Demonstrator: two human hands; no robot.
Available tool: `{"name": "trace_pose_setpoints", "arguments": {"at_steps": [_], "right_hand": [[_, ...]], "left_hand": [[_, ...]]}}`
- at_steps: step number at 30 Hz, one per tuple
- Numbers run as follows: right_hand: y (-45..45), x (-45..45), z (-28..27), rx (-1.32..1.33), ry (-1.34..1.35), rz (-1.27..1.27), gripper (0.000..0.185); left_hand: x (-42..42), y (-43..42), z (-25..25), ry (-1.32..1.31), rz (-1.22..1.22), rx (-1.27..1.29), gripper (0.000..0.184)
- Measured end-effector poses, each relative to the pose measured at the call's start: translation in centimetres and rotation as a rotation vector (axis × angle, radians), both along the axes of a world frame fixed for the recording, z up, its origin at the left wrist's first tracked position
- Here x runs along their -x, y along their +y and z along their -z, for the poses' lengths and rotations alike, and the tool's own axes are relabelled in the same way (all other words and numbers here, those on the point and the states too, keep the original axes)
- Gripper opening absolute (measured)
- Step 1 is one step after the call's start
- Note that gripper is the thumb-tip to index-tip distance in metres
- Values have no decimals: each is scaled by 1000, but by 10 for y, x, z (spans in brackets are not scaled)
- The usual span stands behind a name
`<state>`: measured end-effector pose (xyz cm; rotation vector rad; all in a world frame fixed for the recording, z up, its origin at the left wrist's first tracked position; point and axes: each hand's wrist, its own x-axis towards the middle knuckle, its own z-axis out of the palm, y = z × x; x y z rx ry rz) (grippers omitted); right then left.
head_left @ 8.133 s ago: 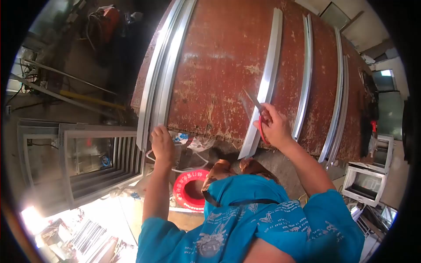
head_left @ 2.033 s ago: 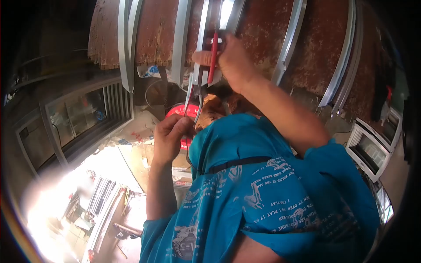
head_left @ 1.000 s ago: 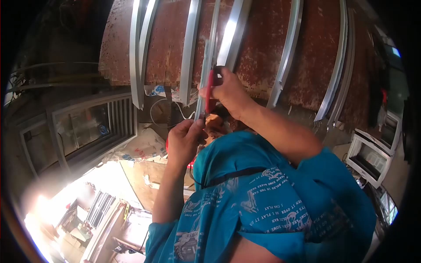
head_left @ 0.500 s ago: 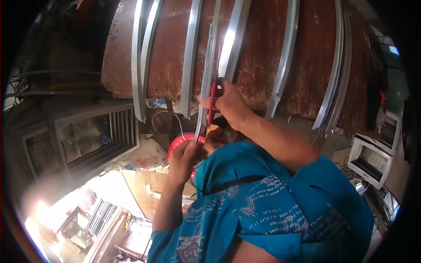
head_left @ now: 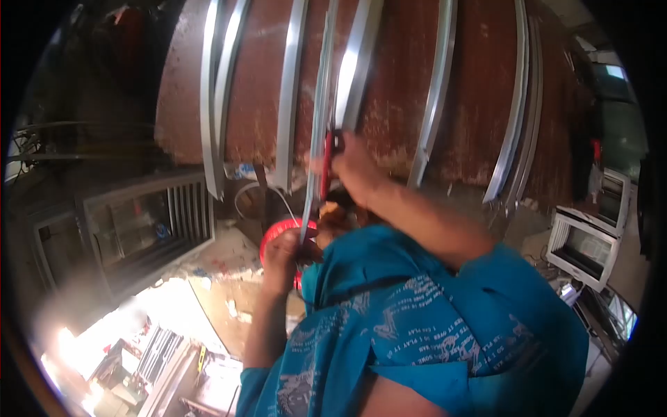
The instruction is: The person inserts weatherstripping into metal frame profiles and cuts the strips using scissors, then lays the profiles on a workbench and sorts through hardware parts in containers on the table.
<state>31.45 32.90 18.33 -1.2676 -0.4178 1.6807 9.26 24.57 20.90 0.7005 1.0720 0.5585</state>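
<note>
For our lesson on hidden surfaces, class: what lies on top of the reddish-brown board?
Several long metal strips lie across the board. The parts directly beneath them are covered and cannot be seen.

Workshop: metal profiles (head_left: 288,97), stacked window frames (head_left: 149,222).

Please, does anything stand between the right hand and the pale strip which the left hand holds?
Only the red-handled tool, held in the right hand itself: it lies between the palm and the strip. The fingers reach past it toward the strip; blur hides whether they touch.
</note>
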Motion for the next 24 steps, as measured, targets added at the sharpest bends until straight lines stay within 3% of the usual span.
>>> {"name": "trace_pose_setpoints", "arguments": {"at_steps": [5, 10, 15, 20, 24], "right_hand": [[12, -12, -12, 10, 7, -70, 45], [-5, 4, -4, 8, -5, -130, 46], [-4, 6, -2, -12, -28, -71, 44], [-3, 7, -6, 50, 2, -111, 41], [-7, 11, 11, -4, 14, -141, 51]], "left_hand": [[38, -19, 6, 140, 147, -1, 40], [-9, 2, -22, 371, -39, 0, 33], [6, 4, -4, 171, -19, 42, 41], [56, -15, -1, 214, 273, -39, 45], [21, -9, -21, 376, -28, -31, 37]]}}
